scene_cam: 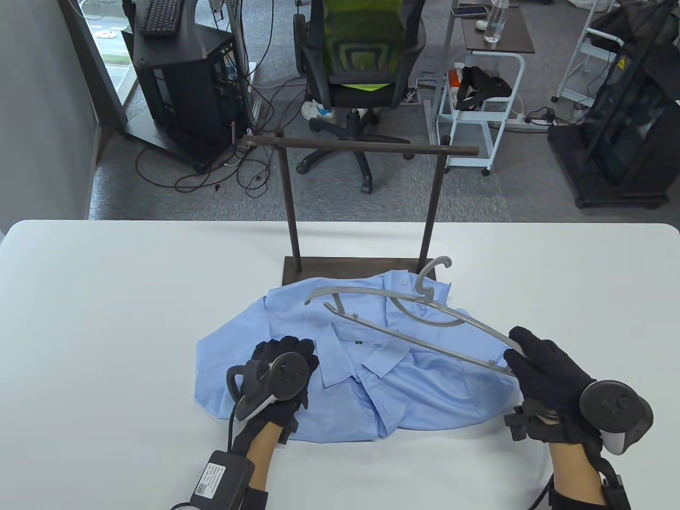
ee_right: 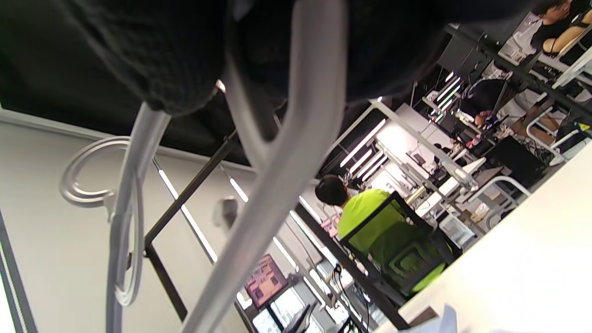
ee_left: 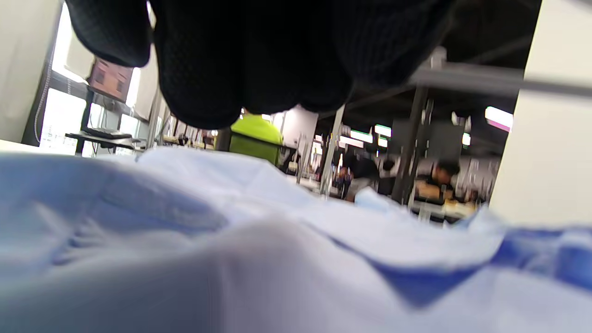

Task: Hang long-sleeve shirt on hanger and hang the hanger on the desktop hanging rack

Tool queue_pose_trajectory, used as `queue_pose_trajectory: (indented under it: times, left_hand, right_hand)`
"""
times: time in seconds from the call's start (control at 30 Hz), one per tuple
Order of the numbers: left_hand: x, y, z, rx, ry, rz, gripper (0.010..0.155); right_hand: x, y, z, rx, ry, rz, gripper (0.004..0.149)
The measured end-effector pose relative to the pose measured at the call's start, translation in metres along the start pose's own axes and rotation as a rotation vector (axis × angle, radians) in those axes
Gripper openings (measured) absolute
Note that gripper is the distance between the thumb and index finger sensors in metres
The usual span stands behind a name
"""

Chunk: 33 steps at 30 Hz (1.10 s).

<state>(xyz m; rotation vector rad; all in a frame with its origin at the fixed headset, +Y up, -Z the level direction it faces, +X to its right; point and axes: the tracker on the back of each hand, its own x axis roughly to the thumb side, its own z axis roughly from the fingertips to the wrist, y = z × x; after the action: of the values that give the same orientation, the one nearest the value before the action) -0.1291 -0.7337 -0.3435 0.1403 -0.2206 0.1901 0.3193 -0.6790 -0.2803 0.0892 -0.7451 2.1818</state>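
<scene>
A light blue long-sleeve shirt (scene_cam: 425,382) lies crumpled on the white table (scene_cam: 133,297), just in front of the dark rack's base (scene_cam: 340,265). My right hand (scene_cam: 531,356) grips the right end of a grey plastic hanger (scene_cam: 426,297) and holds it tilted above the shirt. The hanger's hook (scene_cam: 438,264) points toward the rack. In the right wrist view the hanger (ee_right: 286,152) runs down from my fingers (ee_right: 162,55). My left hand (scene_cam: 287,353) rests on the shirt's left side beside the collar. In the left wrist view its fingers (ee_left: 240,60) hang loosely just above the shirt (ee_left: 231,240).
The rack's crossbar (scene_cam: 361,144) spans two uprights at the table's far middle. Beyond the far edge stand an office chair with a green back (scene_cam: 361,53), a black computer cart (scene_cam: 180,79) and a white trolley (scene_cam: 478,106). Bare table surface lies left and right of the shirt.
</scene>
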Motion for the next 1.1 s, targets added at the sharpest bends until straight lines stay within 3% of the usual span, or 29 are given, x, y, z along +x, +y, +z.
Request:
queue_pose_trajectory:
  times: [0.2, 0.4, 0.5, 0.7, 0.93, 1.1]
  left_hand:
    - [0.023, -0.023, -0.041, -0.169, -0.023, -0.106, 0.060]
    - [0.031, -0.046, -0.061, -0.343, -0.004, -0.172, 0.054]
    - [0.024, -0.044, -0.058, -0.303, 0.018, -0.162, 0.047]
    - [0.005, -0.006, -0.039, -0.163, 0.052, -0.102, 0.046]
    - [-0.003, 0.020, 0.001, -0.051, 0.074, -0.004, 0.045]
    - [0.002, 0.032, 0.028, 0.047, 0.040, -0.001, 0.045]
  right_hand:
    - [0.003, -0.004, 0.000, -0.040, -0.002, 0.025, 0.047]
    - [-0.001, -0.010, 0.000, -0.076, 0.023, 0.044, 0.047]
    - [-0.004, -0.013, 0.000, -0.081, 0.034, 0.040, 0.047]
    - [-0.010, -0.029, -0.002, -0.098, 0.063, -0.011, 0.048]
    - [-0.021, -0.043, -0.007, 0.025, 0.111, -0.050, 0.048]
    - [-0.024, -0.035, -0.008, 0.118, 0.106, -0.034, 0.048]
